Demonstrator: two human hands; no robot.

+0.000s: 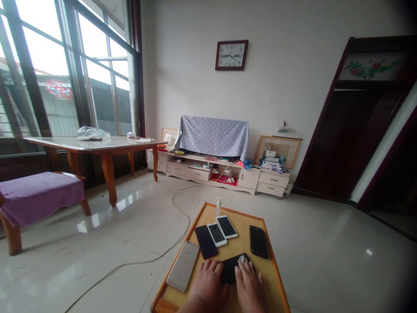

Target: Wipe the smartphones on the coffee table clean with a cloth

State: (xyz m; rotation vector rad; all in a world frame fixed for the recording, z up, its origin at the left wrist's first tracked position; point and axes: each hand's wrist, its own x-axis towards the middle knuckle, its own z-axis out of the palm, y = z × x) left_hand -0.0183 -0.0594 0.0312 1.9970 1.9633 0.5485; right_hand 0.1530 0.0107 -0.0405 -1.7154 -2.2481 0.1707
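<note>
Black phone (229, 268), left end hidden: left fingers (212, 265) curled there, grip unclear; right fingers (239, 275) pinning white wad (242, 259).

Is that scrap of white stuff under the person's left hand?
No, the white wad is at the fingertips of the right hand, on top of the black phone.

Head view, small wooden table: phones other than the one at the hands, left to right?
Silver phone, back up → dark phone → smaller white phone → larger white phone → black phone near the right edge.
</note>
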